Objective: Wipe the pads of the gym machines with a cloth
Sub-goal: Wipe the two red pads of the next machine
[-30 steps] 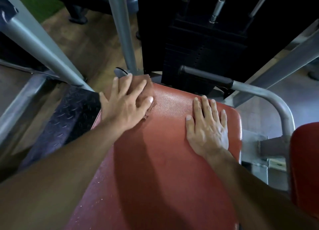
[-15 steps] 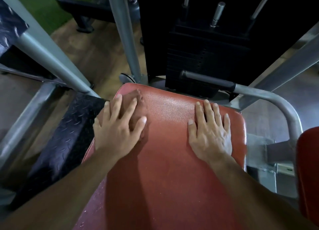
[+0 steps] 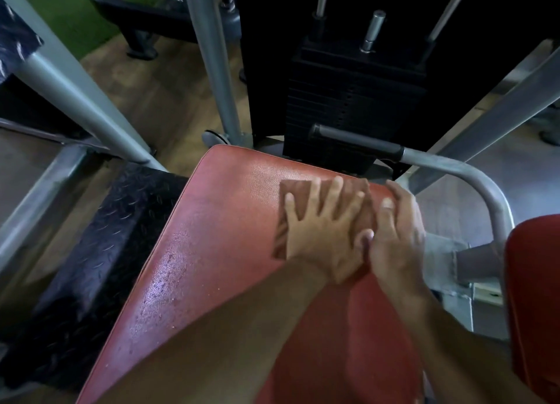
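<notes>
Head view: left hand (image 3: pixel 324 237) flat, fingers spread and straight, presses brown cloth (image 3: pixel 295 191) onto red seat pad (image 3: pixel 212 252) near its far right corner. Right hand (image 3: pixel 397 237) rests just beside, at pad's right edge, fingers loosely bent, holding nothing; left thumb touches it. Black weight stack (image 3: pixel 354 100) beyond far edge. Grey handle bar (image 3: pixel 454 167) curves past right corner. Second red pad (image 3: pixel 536 297) at right.

Left hand (image 3: pixel 325 237) lies flat, palm down, fingers straight and spread, pointing toward 12 o'clock; its forearm enters from 7 o'clock and crosses the frame diagonally. Right hand (image 3: pixel 400 237) sits at 3 o'clock of the left, touching it at the thumb side, fingers extended and angled toward 11 o'clock. Right forearm enters from 5 o'clock.
</notes>
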`<state>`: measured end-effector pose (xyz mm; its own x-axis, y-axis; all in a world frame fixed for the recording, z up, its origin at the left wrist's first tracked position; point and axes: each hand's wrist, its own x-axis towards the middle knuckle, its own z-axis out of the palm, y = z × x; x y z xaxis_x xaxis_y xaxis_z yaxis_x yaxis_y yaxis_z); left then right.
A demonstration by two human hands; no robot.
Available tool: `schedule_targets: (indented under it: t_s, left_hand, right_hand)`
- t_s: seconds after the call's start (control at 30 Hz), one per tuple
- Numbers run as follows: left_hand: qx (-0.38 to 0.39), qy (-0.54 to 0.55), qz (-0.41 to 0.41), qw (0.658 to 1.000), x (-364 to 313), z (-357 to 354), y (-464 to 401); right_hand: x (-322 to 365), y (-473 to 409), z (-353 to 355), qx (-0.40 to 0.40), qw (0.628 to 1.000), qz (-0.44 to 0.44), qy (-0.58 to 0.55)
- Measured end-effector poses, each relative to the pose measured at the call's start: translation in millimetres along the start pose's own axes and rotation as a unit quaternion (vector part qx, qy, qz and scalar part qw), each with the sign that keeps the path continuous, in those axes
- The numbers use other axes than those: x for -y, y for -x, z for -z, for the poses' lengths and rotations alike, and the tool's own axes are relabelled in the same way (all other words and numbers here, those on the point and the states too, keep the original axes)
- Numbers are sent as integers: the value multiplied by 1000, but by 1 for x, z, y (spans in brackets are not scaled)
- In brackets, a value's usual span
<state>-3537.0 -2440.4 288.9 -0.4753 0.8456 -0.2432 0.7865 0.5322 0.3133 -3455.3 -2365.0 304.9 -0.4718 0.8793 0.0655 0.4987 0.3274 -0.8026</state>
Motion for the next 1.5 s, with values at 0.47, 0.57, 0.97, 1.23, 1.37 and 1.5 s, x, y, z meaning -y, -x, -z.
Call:
schedule_targets:
  t_s: [0.47, 0.57, 0.97, 1.23, 1.37, 1.5]
  left_hand:
    - [-84, -75, -7, 994, 139, 20, 30]
    - [-94, -78, -2, 992, 135, 21, 30]
    - [-83, -73, -8, 994, 139, 19, 29]
    - [-59, -58, -22, 996, 138, 25, 32]
    - [-88, 33, -36, 995, 142, 29, 30]
    - [-91, 281, -6, 955, 154, 54, 36]
  right_hand:
    - [-3, 17, -30, 182, 910, 125, 351]
    - [-18, 14, -6, 171, 913, 46, 369]
    - [-21, 104, 7, 151, 902, -14, 404]
    - [7, 144, -25, 119, 903, -104, 400]
    - [33, 141, -57, 158, 912, -46, 376]
    - [58, 125, -92, 151, 925, -47, 345]
